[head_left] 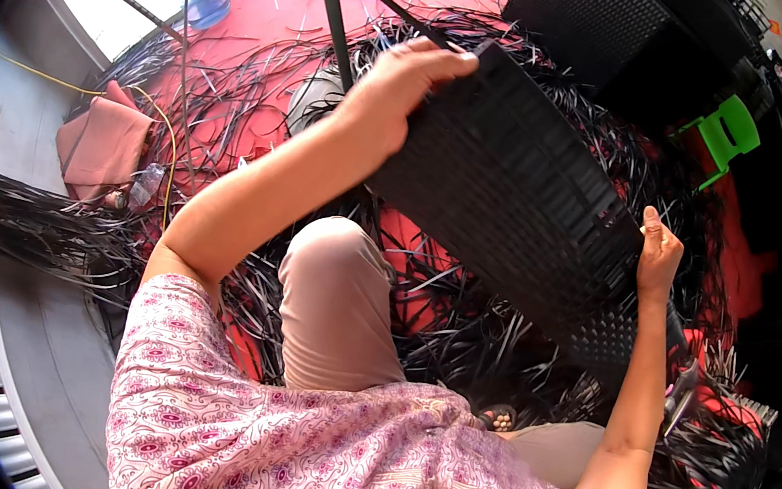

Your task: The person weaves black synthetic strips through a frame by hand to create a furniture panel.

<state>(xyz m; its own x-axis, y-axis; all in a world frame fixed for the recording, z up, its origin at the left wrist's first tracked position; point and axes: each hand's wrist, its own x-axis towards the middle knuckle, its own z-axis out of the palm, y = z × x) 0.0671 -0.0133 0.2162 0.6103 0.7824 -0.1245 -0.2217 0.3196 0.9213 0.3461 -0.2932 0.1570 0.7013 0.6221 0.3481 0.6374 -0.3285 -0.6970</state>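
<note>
Our left hand (403,79) and right hand (659,259) grip the black woven piece (511,187), whose near edge could snag on tangled strips (451,350).

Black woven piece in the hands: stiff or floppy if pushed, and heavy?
The black woven piece should hold its shape fairly well: its long upper edge looks straight though only the left hand and right hand visibly hold it. It is probably light for its size, as it seems woven from thin strips like the loose black strips around it.
</note>
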